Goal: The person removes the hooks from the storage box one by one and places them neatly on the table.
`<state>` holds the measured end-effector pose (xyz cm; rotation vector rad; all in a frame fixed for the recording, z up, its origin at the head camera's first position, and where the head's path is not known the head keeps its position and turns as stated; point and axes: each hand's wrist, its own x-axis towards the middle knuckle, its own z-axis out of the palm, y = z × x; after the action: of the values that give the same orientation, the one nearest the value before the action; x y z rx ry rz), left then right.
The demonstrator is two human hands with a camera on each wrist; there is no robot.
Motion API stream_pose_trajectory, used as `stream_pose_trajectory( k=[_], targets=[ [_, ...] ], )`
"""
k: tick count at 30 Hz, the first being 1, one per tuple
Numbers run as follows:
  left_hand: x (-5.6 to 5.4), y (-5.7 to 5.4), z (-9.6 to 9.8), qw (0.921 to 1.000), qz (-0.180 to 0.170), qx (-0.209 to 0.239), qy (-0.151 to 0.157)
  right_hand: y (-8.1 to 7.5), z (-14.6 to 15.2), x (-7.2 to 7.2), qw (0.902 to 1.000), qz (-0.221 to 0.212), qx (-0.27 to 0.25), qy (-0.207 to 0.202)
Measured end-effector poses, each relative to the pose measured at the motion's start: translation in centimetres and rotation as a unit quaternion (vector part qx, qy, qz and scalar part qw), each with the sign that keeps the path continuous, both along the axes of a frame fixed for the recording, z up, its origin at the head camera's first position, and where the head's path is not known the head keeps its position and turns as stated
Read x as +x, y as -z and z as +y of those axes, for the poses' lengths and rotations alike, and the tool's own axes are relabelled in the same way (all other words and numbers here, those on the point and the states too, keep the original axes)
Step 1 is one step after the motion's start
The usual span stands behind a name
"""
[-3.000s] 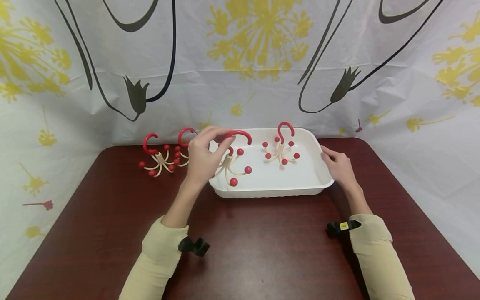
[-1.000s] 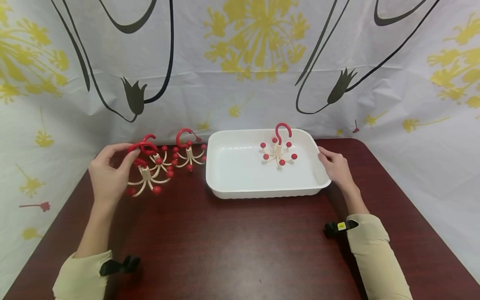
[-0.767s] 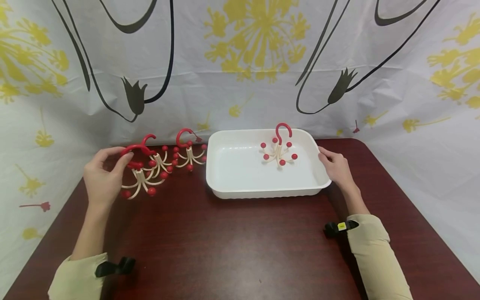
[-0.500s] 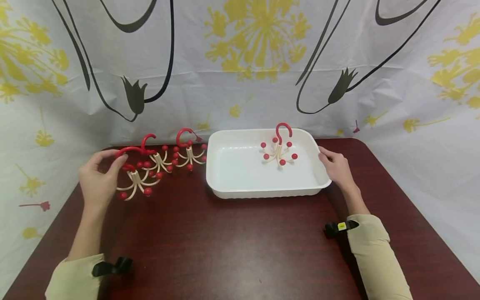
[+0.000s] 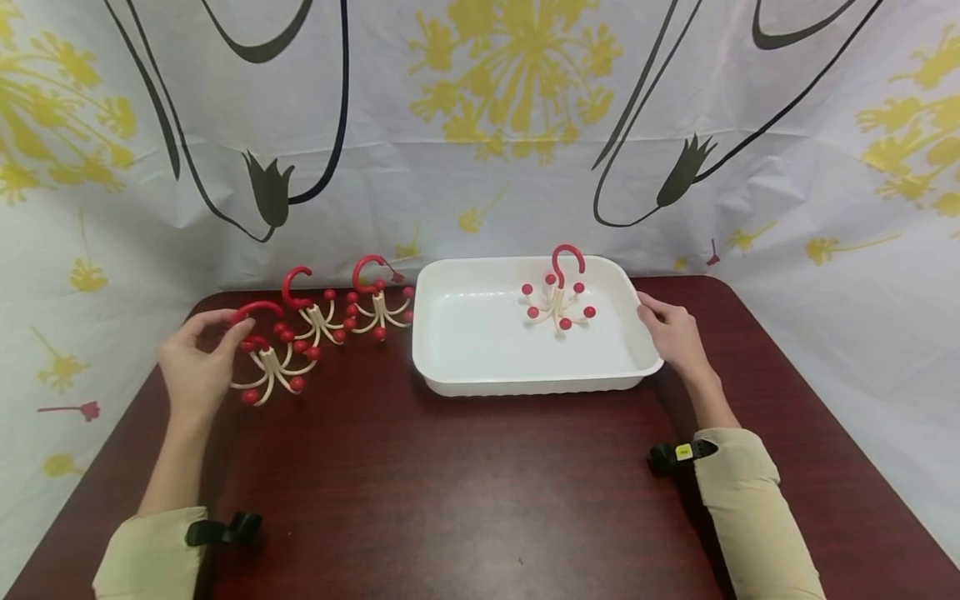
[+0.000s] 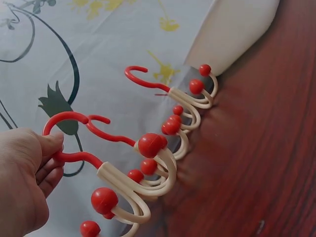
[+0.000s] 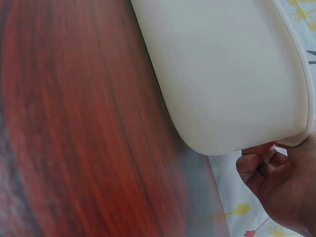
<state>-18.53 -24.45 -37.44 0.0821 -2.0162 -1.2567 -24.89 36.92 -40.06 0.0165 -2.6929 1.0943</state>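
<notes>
At the table's left side, my left hand (image 5: 197,362) pinches the red hook of a multi-arm hanger (image 5: 272,364) between thumb and fingers. Its cream arms curve outward and end in red balls. Whether these balls rest on the table cannot be told. Just behind it stands a second such hanger (image 5: 318,321), and a third hanger (image 5: 379,310) is to its right. My right hand (image 5: 672,333) grips the right end of the white tray (image 5: 480,367); in the right wrist view, its fingers (image 7: 247,164) curl beneath the rim. Another hanger (image 5: 557,307) stands inside the tray's right half.
Everything is on a dark red-brown table (image 5: 465,492). A white cloth (image 5: 480,167) with yellow and dark flower prints hangs behind the table and along its sides. The standing hangers form a row left of the tray.
My left hand has carried its hanger from over the tray's left half to the table's far left, lowering it slightly at the end. The right hand and tray have stayed in place.
</notes>
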Motion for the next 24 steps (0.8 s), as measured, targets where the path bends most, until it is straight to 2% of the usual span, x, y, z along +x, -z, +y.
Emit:
stream_pose_trajectory(
  k=[7, 24],
  targets=[
    [0.15, 0.57, -0.23, 0.9994, -0.029, -0.004, -0.017, 0.13, 0.07, -0.1, 1.0, 0.002, 0.001, 0.003],
    [0.78, 0.46, -1.0, 0.9983, -0.053, 0.024, 0.011, 0.22, 0.11, -0.19, 1.0, 0.003, 0.002, 0.003]
  ],
)
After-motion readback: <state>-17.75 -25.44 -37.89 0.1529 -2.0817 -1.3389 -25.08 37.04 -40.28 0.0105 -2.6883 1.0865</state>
